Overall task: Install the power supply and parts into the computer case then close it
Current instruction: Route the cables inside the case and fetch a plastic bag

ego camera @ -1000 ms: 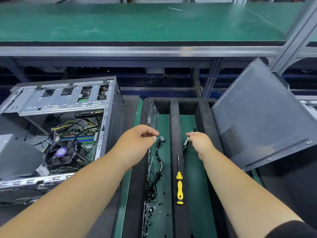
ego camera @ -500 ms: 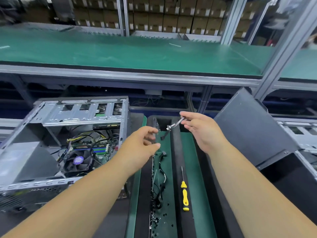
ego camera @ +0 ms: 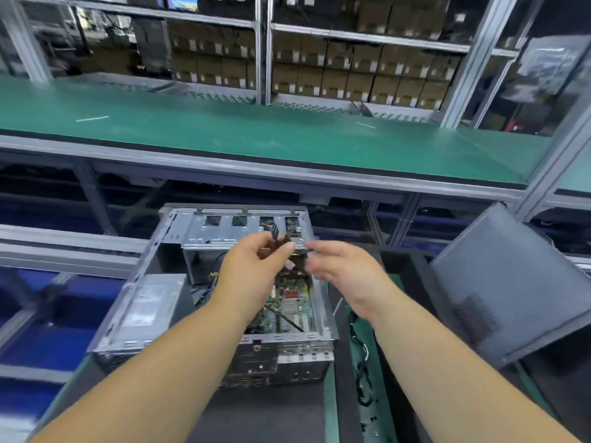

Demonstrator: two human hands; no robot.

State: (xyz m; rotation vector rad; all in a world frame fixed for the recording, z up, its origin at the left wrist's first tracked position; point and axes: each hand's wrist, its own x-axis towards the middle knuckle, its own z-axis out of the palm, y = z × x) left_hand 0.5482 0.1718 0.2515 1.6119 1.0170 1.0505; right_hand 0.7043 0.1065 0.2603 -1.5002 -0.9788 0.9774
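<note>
The open computer case (ego camera: 319,302) lies on its side at the centre. A grey power supply (ego camera: 150,302) sits in its left half and the green motherboard (ego camera: 292,302) in its right half. Both my hands meet above the drive cage (ego camera: 224,231). My left hand (ego camera: 256,270) pinches a small black cable (ego camera: 274,230), whose end sticks up past my fingers. My right hand (ego camera: 342,266) pinches toward the same cable from the right. Motion blur hides exactly where it grips.
The grey side panel (ego camera: 511,282) leans at the right. A black foam tray (ego camera: 403,282) beside the case holds loose cables (ego camera: 363,378) and small screws. A green conveyor shelf (ego camera: 256,139) runs across behind, with shelves of boxes beyond.
My right hand lifted a small cable from the tray and carried it left. Both hands moved from the tray to above the case, and my view swung left and up.
</note>
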